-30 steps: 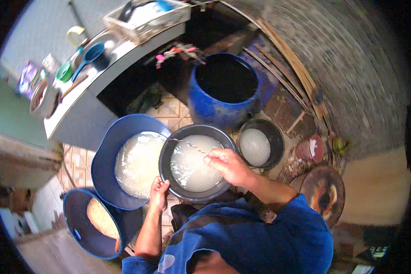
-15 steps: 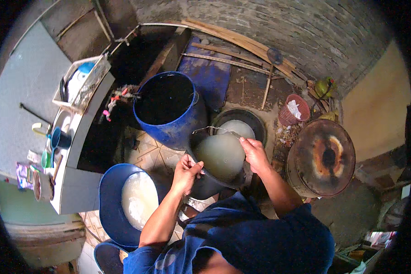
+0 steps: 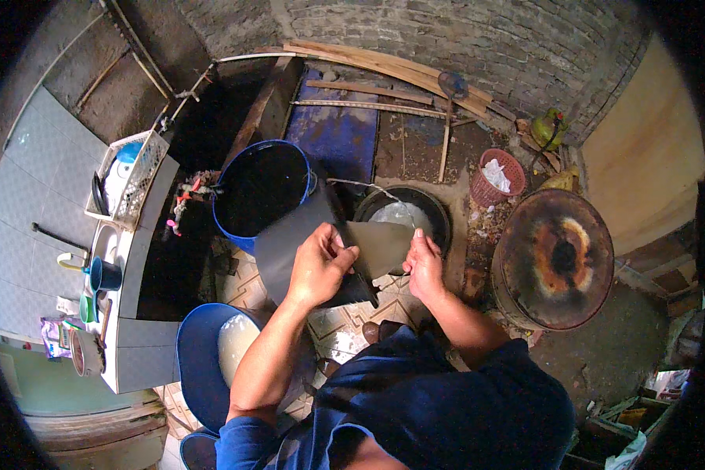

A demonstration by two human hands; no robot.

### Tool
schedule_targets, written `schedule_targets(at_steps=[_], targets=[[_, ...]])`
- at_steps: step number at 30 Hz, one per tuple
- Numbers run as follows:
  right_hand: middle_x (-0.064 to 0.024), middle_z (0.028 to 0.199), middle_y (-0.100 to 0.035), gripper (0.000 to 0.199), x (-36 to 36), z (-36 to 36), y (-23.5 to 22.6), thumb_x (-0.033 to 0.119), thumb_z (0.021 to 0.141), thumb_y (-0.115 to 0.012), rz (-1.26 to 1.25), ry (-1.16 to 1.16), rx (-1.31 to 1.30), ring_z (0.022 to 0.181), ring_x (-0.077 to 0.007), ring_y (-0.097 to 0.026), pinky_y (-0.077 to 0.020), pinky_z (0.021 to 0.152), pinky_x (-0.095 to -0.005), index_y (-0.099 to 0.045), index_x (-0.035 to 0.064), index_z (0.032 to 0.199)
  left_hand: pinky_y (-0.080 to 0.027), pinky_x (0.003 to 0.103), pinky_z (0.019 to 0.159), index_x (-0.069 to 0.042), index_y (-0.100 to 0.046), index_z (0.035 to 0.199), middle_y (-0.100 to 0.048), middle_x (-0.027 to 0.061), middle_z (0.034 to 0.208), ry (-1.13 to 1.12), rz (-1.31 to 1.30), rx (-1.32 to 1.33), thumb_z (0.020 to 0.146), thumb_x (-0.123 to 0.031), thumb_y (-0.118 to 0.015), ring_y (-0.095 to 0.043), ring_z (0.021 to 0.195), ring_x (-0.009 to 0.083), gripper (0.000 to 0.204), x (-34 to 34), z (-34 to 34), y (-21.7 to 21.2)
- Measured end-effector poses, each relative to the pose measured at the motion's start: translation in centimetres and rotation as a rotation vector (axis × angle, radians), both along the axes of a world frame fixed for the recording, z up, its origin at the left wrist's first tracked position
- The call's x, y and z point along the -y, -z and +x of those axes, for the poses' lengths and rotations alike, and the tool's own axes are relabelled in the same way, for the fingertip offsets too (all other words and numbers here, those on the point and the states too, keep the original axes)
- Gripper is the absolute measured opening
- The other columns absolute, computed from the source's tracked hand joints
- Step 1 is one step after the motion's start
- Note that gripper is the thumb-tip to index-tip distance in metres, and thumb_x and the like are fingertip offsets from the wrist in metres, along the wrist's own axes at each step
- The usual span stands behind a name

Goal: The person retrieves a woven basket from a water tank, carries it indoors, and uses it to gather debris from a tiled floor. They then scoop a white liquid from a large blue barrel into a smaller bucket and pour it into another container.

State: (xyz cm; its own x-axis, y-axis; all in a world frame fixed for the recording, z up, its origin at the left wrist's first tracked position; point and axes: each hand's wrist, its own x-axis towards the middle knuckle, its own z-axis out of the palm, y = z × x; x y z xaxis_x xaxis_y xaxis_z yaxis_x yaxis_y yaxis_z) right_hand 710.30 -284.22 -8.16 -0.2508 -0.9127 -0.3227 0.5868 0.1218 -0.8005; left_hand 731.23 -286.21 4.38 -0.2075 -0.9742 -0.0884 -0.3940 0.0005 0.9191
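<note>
A black bucket (image 3: pixel 283 249) is tipped on its side between my hands, its mouth toward the right. Cloudy beige liquid (image 3: pixel 380 244) runs from it toward a round black tub (image 3: pixel 447 232), which holds whitish liquid (image 3: pixel 398 213). My left hand (image 3: pixel 318 265) is closed on the bucket near its rim. A thin wire handle (image 3: pixel 360 184) arches over the mouth, and the fingers of my right hand (image 3: pixel 424 265) pinch its near end. The bucket's far rim is partly hidden by the liquid.
A blue barrel (image 3: pixel 225 223) with dark contents stands behind the bucket. Left of my forearm is a blue tub (image 3: pixel 196 352) of pale liquid. A rusty drum (image 3: pixel 517 258) stands right, near a pink basket (image 3: pixel 497 178). A tiled counter (image 3: pixel 145 333) edges the left.
The black bucket has gone from nearly upright to lying on its side, and its liquid now streams out to the right. My left hand has risen with it.
</note>
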Motion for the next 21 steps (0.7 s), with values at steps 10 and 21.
schedule_targets(at_steps=[10,21], targets=[[0.0012,0.078,-0.055,0.044,0.4,1.8,3.2,0.054,0.103,-0.045,0.051,0.133,0.216,0.069,-0.0120,-0.050,-0.0430,0.067,-0.0307,-0.057,0.0124,0.093,-0.049,0.053,0.068,-0.004,-0.053,0.095,-0.061,0.0238,0.084,0.256,-0.469,0.423,0.084,-0.015,-0.068,-0.063,0.082,0.0456,0.022,0.0,-3.6,-4.8],[-0.0048,0.096,-0.063,0.044,0.7,5.4,2.4,0.049,0.105,-0.043,-0.212,-0.147,-0.120,0.096,-0.0170,-0.060,-0.0479,0.086,-0.0347,-0.057,0.0075,0.109,-0.046,0.034,0.065,-0.007,-0.052,0.095,-0.055,0.0062,0.080,-0.103,-0.394,0.131,0.090,-0.011,-0.065,-0.057,0.071,0.0219,0.014,-3.0,8.7,-1.2]])
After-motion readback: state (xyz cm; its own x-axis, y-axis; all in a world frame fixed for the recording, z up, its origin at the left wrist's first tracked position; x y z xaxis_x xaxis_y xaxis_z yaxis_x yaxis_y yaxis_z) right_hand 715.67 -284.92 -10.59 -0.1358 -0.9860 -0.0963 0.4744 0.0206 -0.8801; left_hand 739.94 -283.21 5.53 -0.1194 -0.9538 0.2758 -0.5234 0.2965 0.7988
